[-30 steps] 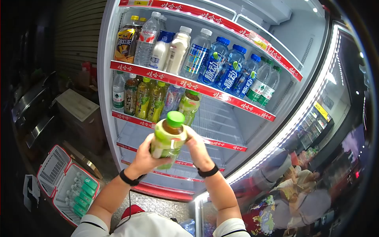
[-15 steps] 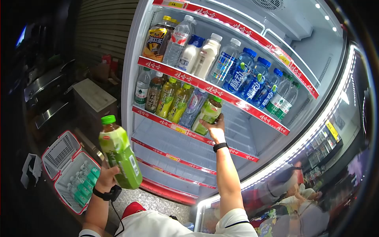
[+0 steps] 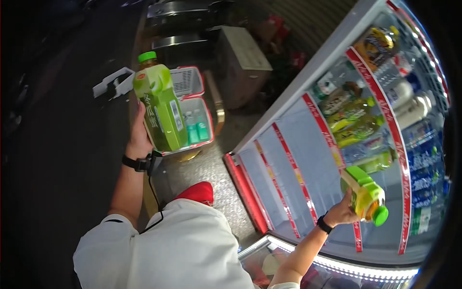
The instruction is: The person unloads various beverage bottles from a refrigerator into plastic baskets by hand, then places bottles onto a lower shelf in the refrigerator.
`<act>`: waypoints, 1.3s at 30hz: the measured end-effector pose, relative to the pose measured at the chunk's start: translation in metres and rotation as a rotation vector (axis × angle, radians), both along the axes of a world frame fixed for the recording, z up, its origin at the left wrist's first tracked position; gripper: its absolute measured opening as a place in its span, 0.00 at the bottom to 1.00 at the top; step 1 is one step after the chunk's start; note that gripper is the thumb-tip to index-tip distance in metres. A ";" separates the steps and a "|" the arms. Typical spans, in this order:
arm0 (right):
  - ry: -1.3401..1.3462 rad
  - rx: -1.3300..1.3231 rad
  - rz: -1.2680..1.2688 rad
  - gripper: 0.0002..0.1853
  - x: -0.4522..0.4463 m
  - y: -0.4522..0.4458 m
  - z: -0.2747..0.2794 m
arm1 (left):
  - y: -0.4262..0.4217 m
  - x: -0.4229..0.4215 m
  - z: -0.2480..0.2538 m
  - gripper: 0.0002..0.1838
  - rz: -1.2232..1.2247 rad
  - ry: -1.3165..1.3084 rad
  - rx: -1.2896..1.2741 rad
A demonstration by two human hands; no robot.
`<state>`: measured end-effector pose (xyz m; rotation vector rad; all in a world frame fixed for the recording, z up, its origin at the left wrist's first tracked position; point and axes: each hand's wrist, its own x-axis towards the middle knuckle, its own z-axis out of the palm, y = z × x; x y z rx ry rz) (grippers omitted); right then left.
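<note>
The left hand [image 3: 139,135] grips a green bottle [image 3: 161,108]; just right of it sits an open basket [image 3: 185,82]. Well right, the right hand [image 3: 342,211] clasps a tilted second bottle [image 3: 368,195], before fridge shelves [image 3: 303,139]. Apparently a two-bottle carrying step; moving on calls for firm grips.

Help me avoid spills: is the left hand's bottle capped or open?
Capped: a green cap sits on top of the bottle in the left hand.

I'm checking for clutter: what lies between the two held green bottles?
From left bottle to right bottle, the head view shows the basket, green-labelled bottles inside it, a narrow brownish strip, floor, then the fridge's edge and shelves.
</note>
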<state>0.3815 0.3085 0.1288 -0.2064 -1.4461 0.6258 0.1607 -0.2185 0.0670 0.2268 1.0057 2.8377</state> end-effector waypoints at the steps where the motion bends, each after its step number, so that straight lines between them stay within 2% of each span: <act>1: -0.016 0.109 -0.104 0.43 -0.001 -0.013 -0.010 | -0.007 -0.001 0.003 0.27 0.065 -0.031 0.017; 2: -0.027 0.097 -0.094 0.43 -0.004 -0.030 -0.022 | -0.017 -0.003 -0.003 0.27 0.074 -0.041 0.004; 4: -0.135 -0.187 0.172 0.38 -0.012 -0.069 -0.043 | -0.042 -0.004 -0.015 0.27 0.099 -0.077 -0.090; 6: -0.340 -0.306 0.323 0.38 -0.028 -0.096 -0.068 | -0.065 -0.013 -0.045 0.27 0.106 -0.144 -0.092; 7: -0.423 -0.302 0.365 0.38 -0.044 -0.111 -0.077 | -0.075 -0.018 -0.061 0.26 0.175 -0.207 -0.189; 8: -0.424 -0.494 0.552 0.38 -0.062 -0.128 -0.086 | -0.083 -0.022 -0.077 0.26 0.245 -0.272 -0.286; 9: -0.578 -0.519 0.645 0.38 -0.081 -0.140 -0.089 | -0.087 -0.024 -0.092 0.26 0.334 -0.325 -0.346; 10: -0.600 -0.499 0.747 0.36 -0.105 -0.157 -0.094 | -0.091 -0.027 -0.107 0.27 0.393 -0.347 -0.434; 14: -0.857 -0.760 1.057 0.31 -0.187 -0.219 -0.147 | -0.101 -0.030 -0.160 0.31 0.402 -0.552 -0.721; 15: -0.935 -0.732 1.080 0.30 -0.209 -0.235 -0.167 | -0.110 -0.036 -0.189 0.33 0.389 -0.609 -0.799; 18: -1.157 -0.752 1.162 0.31 -0.275 -0.287 -0.223 | -0.114 -0.049 -0.238 0.37 0.325 -0.692 -0.789; 19: -1.211 -0.728 1.166 0.33 -0.295 -0.306 -0.246 | -0.114 -0.056 -0.254 0.37 0.333 -0.713 -0.779; 20: -1.263 -0.702 1.171 0.35 -0.314 -0.323 -0.267 | -0.114 -0.064 -0.269 0.39 0.354 -0.743 -0.906; 21: -1.384 -0.555 1.073 0.39 -0.331 -0.339 -0.284 | -0.115 -0.072 -0.282 0.40 0.371 -0.773 -1.036; 22: -1.463 -0.507 1.073 0.37 -0.347 -0.358 -0.290 | -0.116 -0.079 -0.296 0.42 0.364 -0.736 -1.039; 24: -1.603 -0.464 1.043 0.41 -0.370 -0.390 -0.303 | -0.124 -0.095 -0.321 0.44 0.252 -0.801 -1.192; 26: -1.704 -0.282 0.942 0.44 -0.385 -0.416 -0.326 | -0.120 -0.113 -0.301 0.45 0.223 -0.830 -1.367; 28: -1.885 -0.188 0.764 0.44 -0.395 -0.439 -0.328 | -0.120 -0.124 -0.317 0.45 0.196 -0.884 -1.442; 32: -1.929 -0.227 0.748 0.45 -0.400 -0.466 -0.351 | -0.120 -0.138 -0.327 0.47 0.128 -0.953 -1.501; 34: -1.937 -0.180 0.665 0.42 -0.401 -0.476 -0.349 | -0.119 -0.141 -0.320 0.47 0.070 -1.018 -1.536; 36: -1.946 -0.117 0.714 0.42 -0.403 -0.482 -0.345 | -0.118 -0.132 -0.321 0.44 0.071 -0.978 -1.521; 38: -1.945 -0.059 0.767 0.42 -0.400 -0.490 -0.342 | -0.120 -0.122 -0.328 0.37 0.175 -0.713 -1.633; 39: -1.899 0.115 0.843 0.41 -0.395 -0.493 -0.340 | -0.126 -0.118 -0.322 0.34 0.020 -0.636 -1.619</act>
